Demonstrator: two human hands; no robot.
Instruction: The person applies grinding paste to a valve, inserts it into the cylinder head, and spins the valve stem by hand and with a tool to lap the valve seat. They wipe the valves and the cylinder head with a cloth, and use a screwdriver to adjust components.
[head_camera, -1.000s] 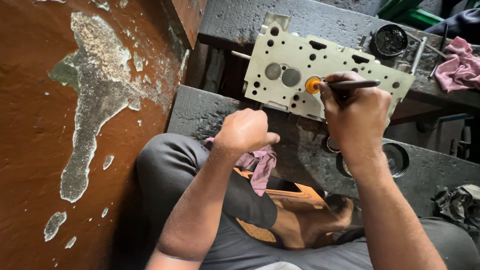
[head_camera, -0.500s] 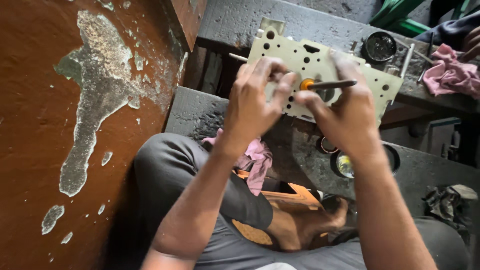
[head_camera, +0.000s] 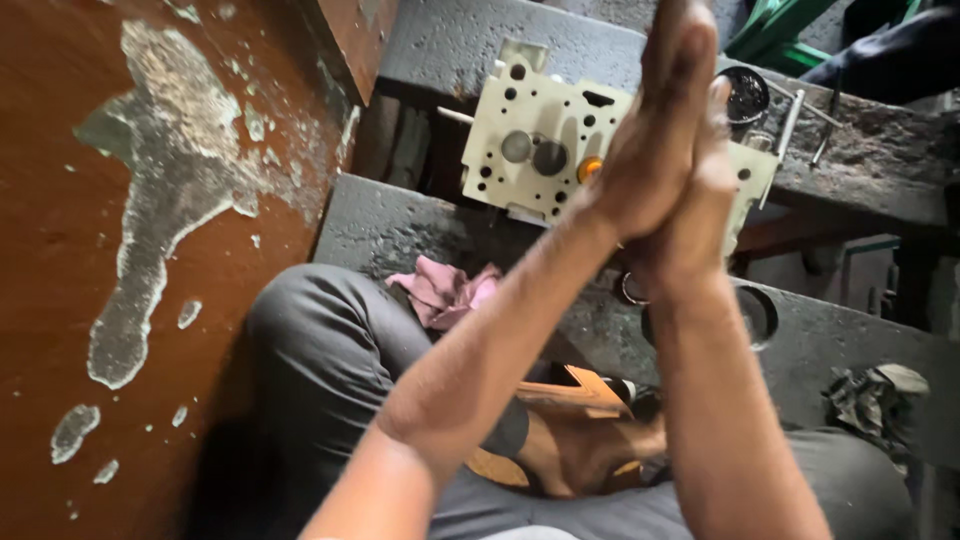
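Grimy workshop: red-brown painted wall (head_camera: 150, 250) with flaked patches on the left, dark oily metal bench (head_camera: 480, 40) running across the top, a second greasy slab (head_camera: 400, 225) below it. The person sits with grey-trousered knees (head_camera: 330, 350) up against the slab.

The cream-coloured cylinder head (head_camera: 530, 150) stands propped between the two slabs, face toward the camera: two round valve faces, many small holes, and an orange disc (head_camera: 590, 168) just left of the hands.

The left hand (head_camera: 655, 130) and right hand (head_camera: 705, 190) are pressed palm to palm, fingers straight and together, in front of the head's right part. Whatever sits between the palms is hidden, so I cannot tell if they grip a tool stick there.

Other things in view:
- Pink rag (head_camera: 445, 290) on the lower slab, beside the knee.
- Black round cup (head_camera: 745, 95) and metal rods (head_camera: 790, 120) on the bench, just right of the hands.
- Ring-shaped part (head_camera: 760, 315) on the lower slab.

Risks, judged from this:
- The head only leans. Side push from the hands could tip it off the slab onto the legs.
- Oily palms could slip, so anything held between them may skid across the machined face and scratch it.
- The cup is close to the right hand, and an elbow swing could knock it over.
- The rag is loose near the knee and could drag grit onto the face.
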